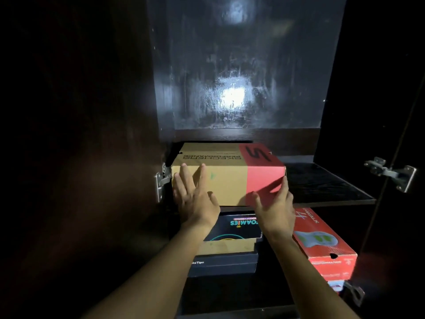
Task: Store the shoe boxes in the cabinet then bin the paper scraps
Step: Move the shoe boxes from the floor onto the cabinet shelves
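Up on the cabinet [241, 65] shelf [326, 187] sits the tan-and-red box [225, 180], over at the left side near the left hinge [161, 180], its front face out and both hands on it. Left hand [195, 201] lies flat on the tan front, fingers [184, 178] straight and fanned apart, gripping nothing. Right hand [274, 206] works the red end, fingers [284, 187] straight and close together along the box's right front corner, thumb stuck out across the red face: no curl, no pinch. Beneath the shelf, a black box [239, 226] tops a dark box [225, 261], and a red box [322, 242] lies just right of that stack. Right hinge [391, 173] glints at the far side.
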Demonstrator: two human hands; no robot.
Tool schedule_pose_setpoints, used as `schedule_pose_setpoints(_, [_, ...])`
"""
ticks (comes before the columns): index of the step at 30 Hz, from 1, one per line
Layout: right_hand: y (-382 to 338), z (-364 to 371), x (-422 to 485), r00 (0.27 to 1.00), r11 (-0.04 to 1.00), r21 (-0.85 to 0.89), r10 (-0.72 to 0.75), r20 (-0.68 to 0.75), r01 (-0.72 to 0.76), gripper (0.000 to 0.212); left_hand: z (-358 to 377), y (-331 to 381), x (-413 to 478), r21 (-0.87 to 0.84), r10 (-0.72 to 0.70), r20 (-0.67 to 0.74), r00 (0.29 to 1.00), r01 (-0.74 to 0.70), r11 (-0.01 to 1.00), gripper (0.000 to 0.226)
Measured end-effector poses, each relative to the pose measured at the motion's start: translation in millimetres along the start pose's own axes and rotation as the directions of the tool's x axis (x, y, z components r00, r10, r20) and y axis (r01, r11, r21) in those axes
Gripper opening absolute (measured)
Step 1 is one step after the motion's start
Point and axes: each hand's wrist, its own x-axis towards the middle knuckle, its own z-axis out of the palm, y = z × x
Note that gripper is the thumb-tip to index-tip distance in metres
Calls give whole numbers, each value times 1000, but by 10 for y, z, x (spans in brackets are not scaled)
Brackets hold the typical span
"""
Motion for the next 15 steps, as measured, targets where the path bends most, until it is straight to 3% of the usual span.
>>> schedule_pose_setpoints(2, [-32,71,150,999,992,-130,5,41,0,97,24,40,203,25,-43,48,998,42,999,84])
schedule_pose_setpoints(6, [-58,181,431,993,984,-175,-8,122,30,98,75,77,473,103,-104,91,990,95,990,84])
schedule_pose_setpoints(12, [25,229,746,964,997,-52,-33,262,49,104,146,82,516,128,-144,110,983,129,983,102])
schedule_pose_setpoints(15, [151,61,708,963,999,-25,-31,266,40,86,72,93,466,116,-136,150,979,119,986,99])
